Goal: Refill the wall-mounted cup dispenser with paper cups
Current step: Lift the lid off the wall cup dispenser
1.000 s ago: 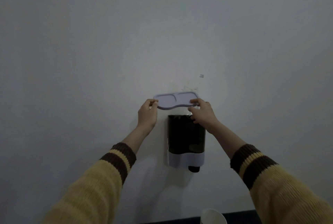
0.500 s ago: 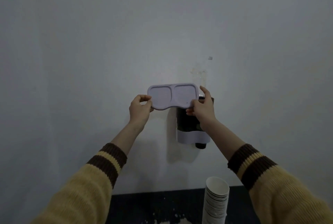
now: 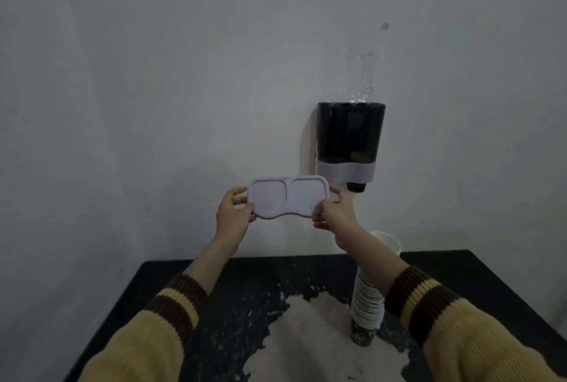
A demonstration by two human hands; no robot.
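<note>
Nearest to the camera are two yellow knit sleeves w/ brown-and-yellow striped cuffs, one at each lower corner. Below them is a black table (image 3: 190,277), and a big white patch (image 3: 310,341) lies on its top, w/ small white specks around it. On the patch's right part stands a tall stack of paper cups (image 3: 368,305), upright, w/ a dark base and a white open rim at the top; the right forearm crosses in front of its upper part.

Further on, both hands are raised above the table's far edge and hold the lid (image 3: 288,196), a pale lilac flat piece w/ two shallow rounded hollows side by side. The left hand (image 3: 233,217) is closed on the lid's left end, thumb on the front face and fingers curled behind. The right hand (image 3: 336,214) pinches the right end, thumb on the front and fingers behind the edge. The lid is level, its face turned to the camera.

Farthest, on the grey wall (image 3: 153,74), is the cup dispenser (image 3: 349,136): dark see-through body, pale band near the bottom, a small dark outlet below. It is above and right of the lid, not touching it, and its top is open. I cannot tell if cups are inside.
</note>
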